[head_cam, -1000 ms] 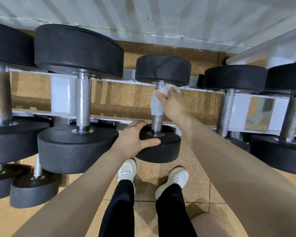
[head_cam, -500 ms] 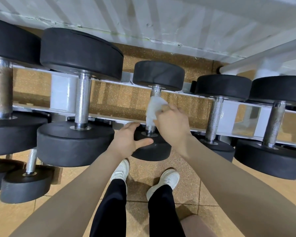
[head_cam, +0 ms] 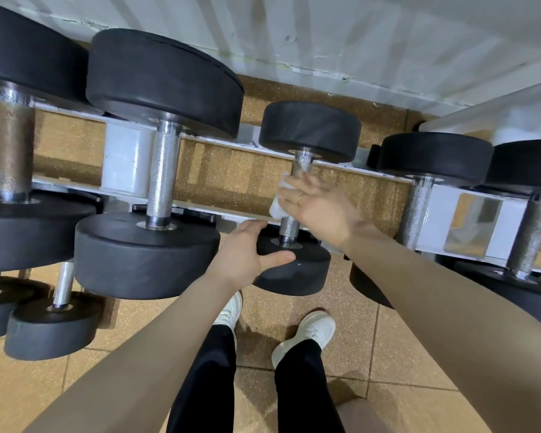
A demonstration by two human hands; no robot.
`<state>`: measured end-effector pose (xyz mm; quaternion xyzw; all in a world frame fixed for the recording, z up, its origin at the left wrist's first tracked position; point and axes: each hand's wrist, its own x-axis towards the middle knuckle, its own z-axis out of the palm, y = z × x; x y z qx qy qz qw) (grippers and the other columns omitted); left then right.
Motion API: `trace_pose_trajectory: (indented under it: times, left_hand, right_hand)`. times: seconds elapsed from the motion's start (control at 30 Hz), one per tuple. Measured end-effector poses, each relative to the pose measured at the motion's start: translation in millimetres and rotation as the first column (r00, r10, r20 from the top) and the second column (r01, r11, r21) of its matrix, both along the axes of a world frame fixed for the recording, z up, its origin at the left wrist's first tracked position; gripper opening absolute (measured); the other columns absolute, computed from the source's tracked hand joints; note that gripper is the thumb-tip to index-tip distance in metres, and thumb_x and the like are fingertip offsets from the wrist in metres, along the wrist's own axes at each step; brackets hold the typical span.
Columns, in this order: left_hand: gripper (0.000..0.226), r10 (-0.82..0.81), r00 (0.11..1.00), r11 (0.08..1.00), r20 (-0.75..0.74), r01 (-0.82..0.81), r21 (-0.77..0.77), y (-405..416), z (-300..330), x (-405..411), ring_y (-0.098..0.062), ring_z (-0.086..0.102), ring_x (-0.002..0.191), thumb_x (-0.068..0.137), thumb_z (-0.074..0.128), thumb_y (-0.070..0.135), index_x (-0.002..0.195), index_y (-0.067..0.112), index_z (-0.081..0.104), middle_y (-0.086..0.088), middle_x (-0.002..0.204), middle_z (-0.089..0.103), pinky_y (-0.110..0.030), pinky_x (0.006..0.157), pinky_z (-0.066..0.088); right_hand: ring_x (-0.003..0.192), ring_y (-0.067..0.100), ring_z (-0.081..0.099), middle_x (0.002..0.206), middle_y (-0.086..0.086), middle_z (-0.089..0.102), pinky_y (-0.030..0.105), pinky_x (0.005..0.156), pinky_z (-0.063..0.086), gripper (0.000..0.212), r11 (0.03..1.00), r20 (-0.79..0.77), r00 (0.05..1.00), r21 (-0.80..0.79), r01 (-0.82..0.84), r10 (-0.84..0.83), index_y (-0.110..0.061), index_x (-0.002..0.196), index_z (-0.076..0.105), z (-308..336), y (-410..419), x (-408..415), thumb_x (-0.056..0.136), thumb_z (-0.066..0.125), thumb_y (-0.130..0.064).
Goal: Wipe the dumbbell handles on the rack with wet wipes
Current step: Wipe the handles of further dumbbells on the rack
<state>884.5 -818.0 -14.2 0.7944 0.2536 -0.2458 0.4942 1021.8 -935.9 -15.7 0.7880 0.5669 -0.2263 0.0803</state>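
A small black dumbbell (head_cam: 310,129) lies across the white rack (head_cam: 124,164), its knurled steel handle (head_cam: 289,227) pointing toward me. My right hand (head_cam: 320,210) wraps the middle of that handle with a white wet wipe (head_cam: 277,208) pressed under the fingers; the fingers look loose and blurred. My left hand (head_cam: 247,257) grips the rim of the dumbbell's near weight head (head_cam: 303,271), thumb on its front face. Bare handle shows above and below the wipe.
A much larger dumbbell (head_cam: 163,170) sits just left of my left hand, another further left (head_cam: 13,145). Two more (head_cam: 417,207) lie to the right. Smaller dumbbells (head_cam: 53,326) rest on a lower tier. My white shoes (head_cam: 310,335) stand on the tan floor below.
My right hand and the wipe slid down the handle from near the far head, then back to the middle. The left hand stayed on the near head.
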Motion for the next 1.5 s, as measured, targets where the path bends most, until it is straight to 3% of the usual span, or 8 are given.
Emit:
trace_pose_trajectory:
  times: [0.13,0.27,0.47,0.73,1.2,1.37,1.43,1.5]
  left_hand:
    - [0.077,-0.001,1.0,1.0,-0.005,0.001,0.004,0,1,0,-0.017,0.041,0.126,0.076,0.07,0.045,0.139,0.013,0.04,-0.005,0.139,0.044,-0.019,0.099,0.028]
    - [0.08,0.005,1.0,1.0,-0.023,-0.005,-0.005,-1,2,1,-0.018,0.041,0.127,0.075,0.07,0.047,0.139,0.011,0.039,-0.005,0.139,0.043,-0.024,0.103,0.03]
    - [0.082,0.01,1.0,1.0,-0.015,-0.01,-0.009,0,0,0,-0.017,0.036,0.131,0.077,0.068,0.047,0.142,0.011,0.035,-0.003,0.143,0.039,-0.022,0.104,0.027]
    - [0.079,-0.002,1.0,1.0,-0.012,0.002,0.012,-1,2,0,-0.017,0.042,0.127,0.075,0.069,0.048,0.139,0.011,0.04,-0.003,0.138,0.045,-0.022,0.102,0.03]
    - [0.081,-0.005,0.999,1.0,-0.042,0.005,0.003,0,2,1,-0.016,0.036,0.131,0.078,0.068,0.046,0.142,0.012,0.034,-0.002,0.143,0.038,-0.022,0.103,0.027]
    - [0.077,-0.003,0.999,1.0,-0.041,0.002,-0.008,0,4,3,-0.016,0.043,0.124,0.076,0.071,0.043,0.138,0.011,0.04,-0.005,0.136,0.046,-0.017,0.097,0.029]
    - [0.08,-0.008,0.999,1.0,-0.052,0.007,-0.02,1,5,3,-0.016,0.041,0.126,0.076,0.071,0.044,0.14,0.011,0.037,-0.005,0.139,0.043,-0.019,0.099,0.028]
    - [0.081,-0.019,0.998,1.0,-0.061,0.018,-0.025,2,6,4,-0.016,0.038,0.129,0.077,0.07,0.044,0.142,0.011,0.034,-0.004,0.141,0.04,-0.02,0.101,0.027]
  right_hand:
    - [0.118,0.021,0.057,0.12,0.001,0.066,0.036,0.1,0.043,0.049,0.954,-0.103,0.949,0.048,-0.295,0.299,-0.02,0.109,0.071,-6,-11,-16,0.063,0.084,-0.012]
    - [0.141,0.022,0.023,0.15,0.007,0.033,0.032,0.115,0.016,0.043,0.92,-0.004,0.924,-0.086,-0.382,0.383,-0.013,0.141,0.039,3,-2,-7,0.098,0.04,-0.011]
    - [0.136,0.036,0.033,0.142,0.028,0.038,0.036,0.112,0.025,0.046,0.993,0.265,0.96,0.043,-0.108,0.093,0.013,0.136,0.034,6,15,23,0.092,0.043,0.002]
    - [0.145,0.016,0.008,0.155,0.002,0.021,0.024,0.111,-0.012,0.048,0.959,-0.096,0.955,-0.003,-0.284,0.282,-0.013,0.147,0.027,-3,-8,-13,0.099,0.032,-0.014]
    - [0.141,0.023,0.022,0.154,0.005,0.025,0.034,0.114,0.024,0.046,0.99,0.043,0.989,0.012,-0.144,0.143,-0.014,0.145,0.032,8,1,34,0.101,0.025,-0.028]
    - [0.132,0.025,0.043,0.131,0.008,0.057,0.038,0.106,0.037,0.044,0.931,-0.149,0.92,0.1,-0.351,0.363,-0.006,0.122,0.06,-8,-23,-12,0.079,0.067,-0.002]
    - [0.115,0.028,0.058,0.115,0.009,0.066,0.037,0.088,0.052,0.041,0.936,-0.168,0.937,0.232,-0.264,0.306,-0.007,0.103,0.07,-10,-37,-12,0.064,0.076,0.005]
    - [0.098,0.031,0.065,0.105,0.012,0.068,0.038,0.076,0.058,0.037,0.936,-0.302,0.943,0.271,0.226,-0.14,-0.007,0.098,0.07,-7,-49,-8,0.066,0.074,0.011]
